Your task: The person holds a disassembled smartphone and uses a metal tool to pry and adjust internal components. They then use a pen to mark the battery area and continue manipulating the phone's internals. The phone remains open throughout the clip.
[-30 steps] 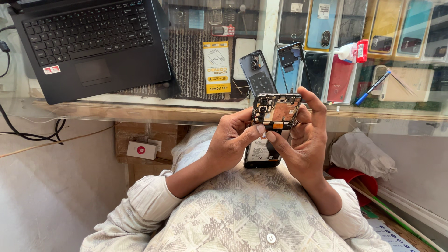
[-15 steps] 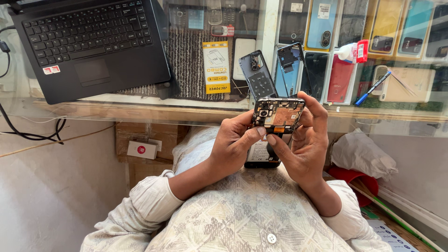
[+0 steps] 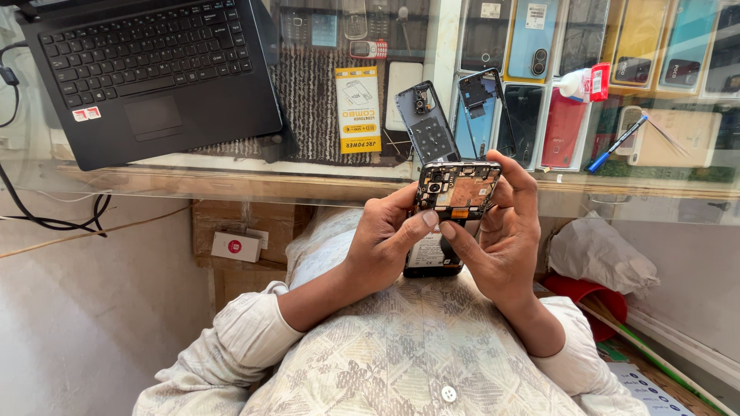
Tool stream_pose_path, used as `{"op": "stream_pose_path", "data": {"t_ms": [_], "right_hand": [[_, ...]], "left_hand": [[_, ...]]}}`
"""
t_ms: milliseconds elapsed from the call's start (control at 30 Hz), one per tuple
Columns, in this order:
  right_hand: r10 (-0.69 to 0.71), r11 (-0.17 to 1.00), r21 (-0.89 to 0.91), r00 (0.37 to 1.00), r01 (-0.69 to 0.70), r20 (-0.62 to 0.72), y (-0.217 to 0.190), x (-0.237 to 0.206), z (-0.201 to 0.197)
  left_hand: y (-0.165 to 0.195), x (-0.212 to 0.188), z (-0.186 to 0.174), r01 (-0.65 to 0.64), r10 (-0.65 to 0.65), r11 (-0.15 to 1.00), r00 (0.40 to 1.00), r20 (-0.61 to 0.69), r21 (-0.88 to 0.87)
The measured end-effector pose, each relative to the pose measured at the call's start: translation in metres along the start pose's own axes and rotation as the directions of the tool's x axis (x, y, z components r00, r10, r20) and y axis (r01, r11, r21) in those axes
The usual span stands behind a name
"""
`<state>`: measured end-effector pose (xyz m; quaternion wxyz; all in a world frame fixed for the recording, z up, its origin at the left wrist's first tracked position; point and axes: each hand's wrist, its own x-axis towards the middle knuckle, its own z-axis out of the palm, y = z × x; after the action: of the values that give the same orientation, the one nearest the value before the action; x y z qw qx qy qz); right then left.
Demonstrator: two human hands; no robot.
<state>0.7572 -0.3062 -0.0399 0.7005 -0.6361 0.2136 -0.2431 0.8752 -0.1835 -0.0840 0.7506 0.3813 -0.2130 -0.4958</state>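
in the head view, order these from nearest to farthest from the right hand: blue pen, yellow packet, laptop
Measured from the right hand:
1. blue pen, on the glass counter, up and to the right of the hand.
2. yellow packet, on the counter, up and to the left, beyond the opened phone.
3. laptop, at the far left end of the counter.

Even daylight-like illumination filling scene, bright, no harsh shadows. Glass desk top picking up pale reflections and haze, strongest over left part near laptop. Soft shadow lying under desk edge onto cardboard box. Opened phone and both hands staying sharp at centre. Wide-angle lens bending straight lines toward frame edges, desk edge curving slightly. Corners looking slightly softer; floor at left washing out pale.
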Motion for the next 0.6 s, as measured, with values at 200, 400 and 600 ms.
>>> {"op": "stream_pose_path", "data": {"t_ms": [200, 400, 600], "right_hand": [[0.013, 1.0, -0.018, 1.0, -0.013, 0.002, -0.0004, -0.0001, 0.0005], [0.015, 1.0, -0.022, 1.0, -0.015, -0.004, -0.001, -0.0004, 0.0032], [-0.005, 1.0, -0.011, 1.0, 0.005, -0.007, -0.0006, 0.0001, 0.0047]], "left_hand": [[-0.0018, -0.0002, -0.0002, 0.0, 0.0, 1.0, 1.0, -0.02, 0.011], [0.0005, 0.0006, 0.004, -0.036, 0.038, 0.999, 0.997, -0.062, 0.027], [0.002, 0.0004, 0.0061, -0.024, 0.033, 0.995, 0.996, -0.086, 0.1]]}}
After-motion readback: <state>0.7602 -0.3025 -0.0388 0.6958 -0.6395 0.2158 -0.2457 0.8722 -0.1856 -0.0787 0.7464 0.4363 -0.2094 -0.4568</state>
